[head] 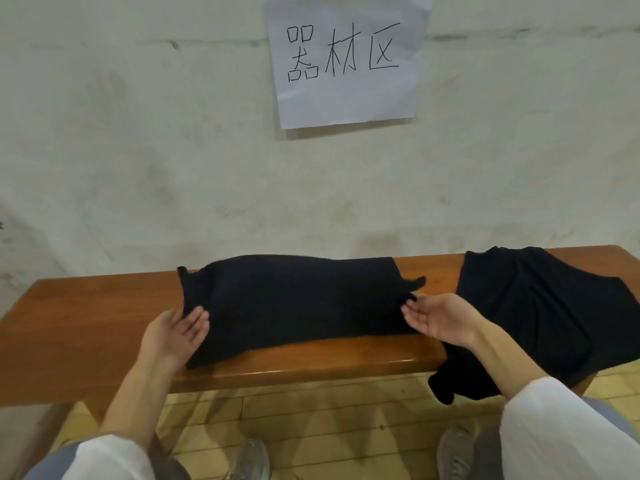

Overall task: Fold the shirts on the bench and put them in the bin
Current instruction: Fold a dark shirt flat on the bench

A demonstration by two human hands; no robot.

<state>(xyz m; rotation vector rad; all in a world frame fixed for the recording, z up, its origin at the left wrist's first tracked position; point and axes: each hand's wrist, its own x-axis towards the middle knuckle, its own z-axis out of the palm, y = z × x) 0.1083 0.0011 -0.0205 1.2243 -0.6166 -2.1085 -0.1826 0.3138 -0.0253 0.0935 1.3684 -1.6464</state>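
A black shirt (294, 299), folded into a wide band, lies across the middle of the wooden bench (86, 323). My left hand (176, 332) rests at its left end, palm turned inward with straight fingers touching the cloth. At the shirt's right end is my right hand (440, 318), palm up, fingers relaxed and touching the edge of the fabric. A second black shirt (526, 313) lies spread on the right part of the bench, and its lower part hangs over the front edge. No bin is in view.
The bench stands against a white wall with a paper sign (346, 60) taped above it. Yellowish floor tiles (311, 410) and my two grey shoes (252, 459) show below the bench's front edge.
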